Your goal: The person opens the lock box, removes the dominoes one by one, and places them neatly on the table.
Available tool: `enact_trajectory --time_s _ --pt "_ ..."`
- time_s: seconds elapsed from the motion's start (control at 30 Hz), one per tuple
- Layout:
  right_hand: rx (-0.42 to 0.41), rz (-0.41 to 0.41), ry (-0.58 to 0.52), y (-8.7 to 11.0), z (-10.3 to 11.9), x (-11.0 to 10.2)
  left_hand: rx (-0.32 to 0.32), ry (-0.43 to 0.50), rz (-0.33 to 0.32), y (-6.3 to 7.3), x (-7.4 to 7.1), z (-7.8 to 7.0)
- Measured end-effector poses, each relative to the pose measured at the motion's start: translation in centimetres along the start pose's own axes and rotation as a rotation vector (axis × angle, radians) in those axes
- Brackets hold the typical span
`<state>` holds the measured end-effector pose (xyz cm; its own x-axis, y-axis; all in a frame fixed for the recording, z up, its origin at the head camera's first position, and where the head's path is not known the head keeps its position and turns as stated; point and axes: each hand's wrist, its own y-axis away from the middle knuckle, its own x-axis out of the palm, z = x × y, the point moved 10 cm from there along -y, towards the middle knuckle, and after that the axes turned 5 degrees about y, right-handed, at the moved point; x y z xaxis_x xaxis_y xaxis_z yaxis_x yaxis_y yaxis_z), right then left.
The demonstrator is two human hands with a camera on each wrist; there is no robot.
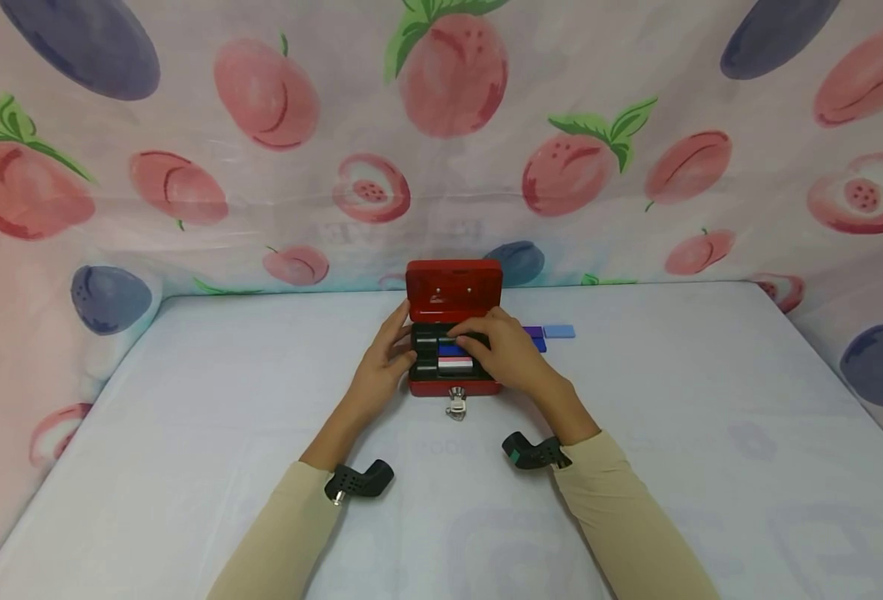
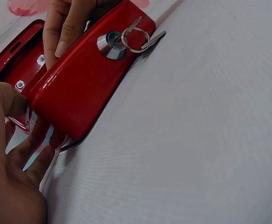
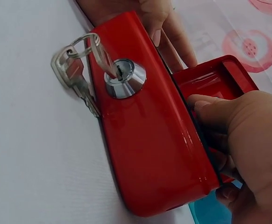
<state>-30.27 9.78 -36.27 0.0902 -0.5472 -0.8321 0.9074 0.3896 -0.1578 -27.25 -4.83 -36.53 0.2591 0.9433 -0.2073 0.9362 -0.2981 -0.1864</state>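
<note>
A red cash box (image 1: 453,388) stands at the far side of the table, its lid (image 1: 453,292) raised. Inside is a black compartment tray (image 1: 424,350) holding a blue block (image 1: 451,351) and a white block with a pink edge (image 1: 455,364). My left hand (image 1: 378,367) rests against the box's left side, fingers extended along the outer wall and thumb at the rim. From the right, my right hand (image 1: 507,350) reaches over the tray, thumb and fingertips bent down by the blue block. I cannot tell whether they pinch anything.
Keys on a ring (image 3: 75,74) hang from the front lock (image 3: 125,78). To the right of the box lie a light blue block (image 1: 559,332), a purple block (image 1: 532,332) and another blue one (image 1: 540,344). A fruit-print cloth (image 1: 449,183) hangs behind the white table (image 1: 441,517).
</note>
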Motion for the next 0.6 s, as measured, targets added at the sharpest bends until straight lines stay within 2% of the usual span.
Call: enact_trajectory --time_s 0.6 --pt "-0.047 -0.040 -0.075 0.04 0.19 -0.75 -0.003 -0.004 -0.007 0.12 0.06 -0.13"
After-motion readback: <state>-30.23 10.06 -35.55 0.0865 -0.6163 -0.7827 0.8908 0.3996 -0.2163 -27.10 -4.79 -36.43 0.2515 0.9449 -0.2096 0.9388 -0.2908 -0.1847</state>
